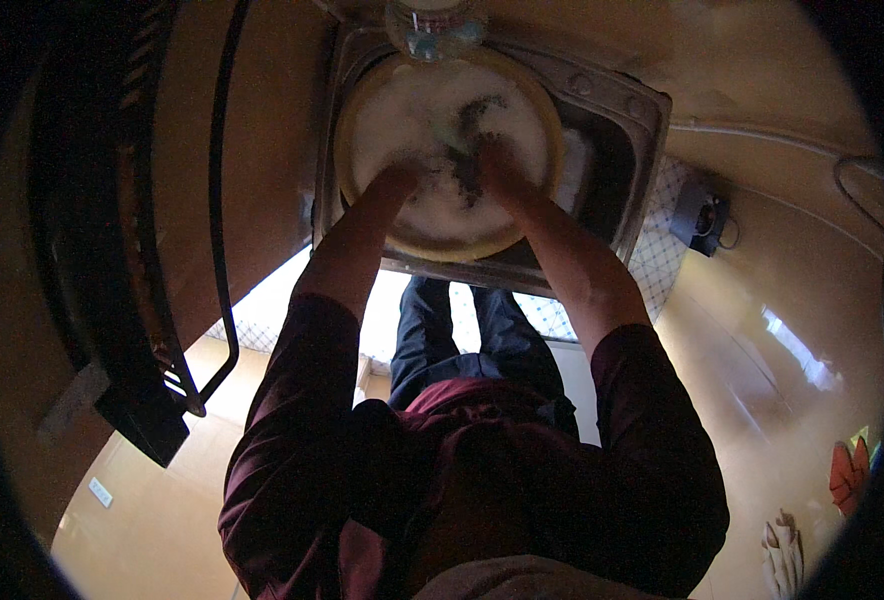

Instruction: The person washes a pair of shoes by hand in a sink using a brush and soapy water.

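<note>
A round yellowish basin [553,150] stands in a metal sink [646,112] in front of me and holds white suds. My left hand [404,176] dips into the foam on the left side of the basin; its fingers are hidden. On the right side, my right hand [496,161] is also partly in the suds, its fingers blurred and hard to make out. Dark patches, possibly water or cloth, show in the foam between and above the hands. Whether either hand grips something cannot be seen.
A transparent container [434,34] is at the basin's far edge. To the left, a dark slatted rack or appliance with a curved black bar [221,187] rises beside the sink. A pale pipe [749,133] runs along the right wall above a dark box-like device [701,217].
</note>
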`<state>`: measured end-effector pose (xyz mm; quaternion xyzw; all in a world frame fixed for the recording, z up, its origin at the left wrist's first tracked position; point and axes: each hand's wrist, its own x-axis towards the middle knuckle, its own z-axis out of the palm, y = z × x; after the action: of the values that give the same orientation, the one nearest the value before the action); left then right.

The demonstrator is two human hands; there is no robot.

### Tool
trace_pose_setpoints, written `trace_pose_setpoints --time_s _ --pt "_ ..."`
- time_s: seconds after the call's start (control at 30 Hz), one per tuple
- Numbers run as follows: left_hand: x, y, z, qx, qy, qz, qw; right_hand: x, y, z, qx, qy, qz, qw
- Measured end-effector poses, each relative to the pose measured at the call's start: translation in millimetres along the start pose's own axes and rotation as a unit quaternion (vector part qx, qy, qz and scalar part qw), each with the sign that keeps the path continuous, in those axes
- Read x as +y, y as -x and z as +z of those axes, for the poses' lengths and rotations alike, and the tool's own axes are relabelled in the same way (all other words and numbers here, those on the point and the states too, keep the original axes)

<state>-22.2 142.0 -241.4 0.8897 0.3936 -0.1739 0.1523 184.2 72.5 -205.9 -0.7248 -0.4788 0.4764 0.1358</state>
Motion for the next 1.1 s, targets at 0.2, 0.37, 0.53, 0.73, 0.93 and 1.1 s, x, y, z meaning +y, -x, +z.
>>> trace_pose_setpoints --time_s 0.2,0.37,0.53,0.73,0.93,1.1 --pt "1.8 8.0 10.4 0.008 -0.006 -0.006 1.0 40.6 -14.0 29.1 -0.03 -0.335 0.114 0.935" --pt "17.9 16.6 4.9 0.048 0.001 -0.029 0.998 48.2 -19.5 37.9 0.023 -0.165 0.06 0.984" --pt "36.5 50.2 12.4 0.036 -0.024 -0.118 0.992 -27.3 22.6 21.4 0.129 0.27 -0.005 0.954" --pt "33.3 48.5 26.5 -0.118 -0.033 -0.086 0.989 10.7 15.4 53.6 0.162 0.28 0.006 0.946" --pt "36.7 51.0 18.7 -0.006 -0.01 -0.084 0.996 28.7 0.0 57.9 0.046 0.199 0.044 0.978" --pt "62.9 53.8 -14.4 0.113 0.252 -0.136 0.951 67.8 -27.2 25.9 0.05 0.071 0.081 0.993"
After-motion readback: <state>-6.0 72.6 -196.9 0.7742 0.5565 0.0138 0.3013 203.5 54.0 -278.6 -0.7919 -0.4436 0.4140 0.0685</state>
